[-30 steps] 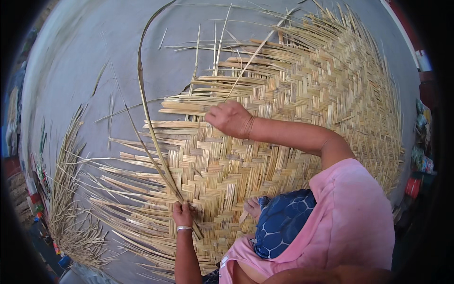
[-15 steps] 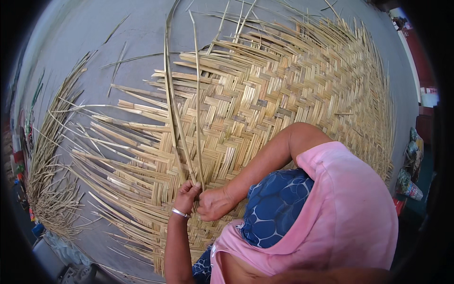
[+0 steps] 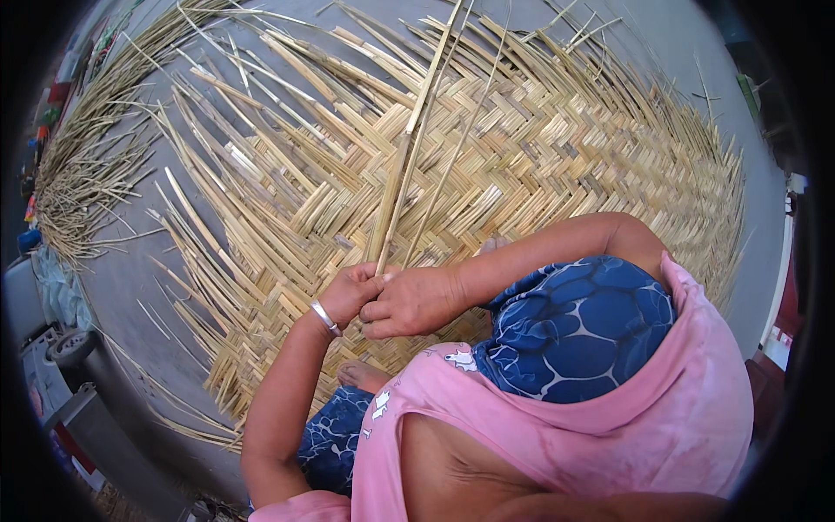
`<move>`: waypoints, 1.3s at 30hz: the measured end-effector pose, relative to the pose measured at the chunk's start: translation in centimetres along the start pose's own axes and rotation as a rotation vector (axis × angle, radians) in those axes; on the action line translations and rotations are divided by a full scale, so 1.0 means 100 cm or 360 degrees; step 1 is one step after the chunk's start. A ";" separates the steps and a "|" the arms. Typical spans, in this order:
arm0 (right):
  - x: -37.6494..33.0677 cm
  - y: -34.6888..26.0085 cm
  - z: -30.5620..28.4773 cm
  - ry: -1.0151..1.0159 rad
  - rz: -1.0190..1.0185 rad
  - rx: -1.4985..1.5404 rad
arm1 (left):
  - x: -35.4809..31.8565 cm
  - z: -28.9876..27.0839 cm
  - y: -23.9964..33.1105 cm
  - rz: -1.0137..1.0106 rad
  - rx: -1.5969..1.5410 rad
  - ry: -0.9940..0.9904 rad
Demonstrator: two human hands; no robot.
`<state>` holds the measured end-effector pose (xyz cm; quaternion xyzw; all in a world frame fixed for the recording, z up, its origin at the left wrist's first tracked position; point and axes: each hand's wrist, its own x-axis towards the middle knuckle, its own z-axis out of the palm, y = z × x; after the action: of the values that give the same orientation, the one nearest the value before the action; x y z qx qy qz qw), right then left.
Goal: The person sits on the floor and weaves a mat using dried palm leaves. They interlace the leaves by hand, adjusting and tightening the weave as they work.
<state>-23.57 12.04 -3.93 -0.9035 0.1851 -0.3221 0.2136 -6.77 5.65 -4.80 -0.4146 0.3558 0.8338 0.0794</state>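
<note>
A few long split-cane strips (image 3: 410, 157) rise from my hands and slant up across the mat, their far ends leaving the top edge of the view. My left hand (image 3: 350, 291), with a silver bangle at its wrist, pinches their lower ends between thumb and fingers. Pressed against it, my right hand (image 3: 410, 302) is curled around the same ends, its knuckles up. Under both hands spreads a large woven cane mat (image 3: 522, 165) in a zigzag pattern, with loose strip ends fanning from its left and far edges. The strips' very tips are hidden inside my fingers.
A heap of loose cane strips (image 3: 96, 183) lies on the grey floor at the left. Below it are a pale plastic bag (image 3: 65, 291) and a dark wheel (image 3: 74, 348). My bent knee in blue patterned cloth (image 3: 583, 326) and a bare foot (image 3: 361, 377) are close to my hands.
The view has turned, so the mat and floor appear rotated. The strips in my hands now lean to the right rather than standing nearly upright. Both hands keep their grip.
</note>
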 end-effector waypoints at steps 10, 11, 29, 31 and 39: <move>0.025 0.017 -0.036 -0.0035 0.0229 -0.0430 | -0.082 -0.017 -0.002 0.0002 -0.0023 0.0259; 0.022 0.026 -0.041 -0.0133 0.0308 -0.0550 | -0.093 -0.015 0.002 -0.0035 -0.0009 0.0286; 0.068 0.030 -0.114 -0.0936 0.0962 0.0288 | -0.192 -0.049 -0.035 0.0223 0.1421 0.0872; 0.075 0.025 -0.126 -0.1006 0.0975 0.0050 | -0.187 -0.065 -0.038 0.0251 0.1445 0.0957; 0.140 0.026 -0.151 -0.1029 0.0888 -0.0446 | -0.198 -0.113 -0.084 0.0502 0.1487 0.1568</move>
<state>-23.95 -0.74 12.39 -0.8935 0.3872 0.0749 0.2148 16.68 7.57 1.01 -0.6104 0.7277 0.3098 -0.0433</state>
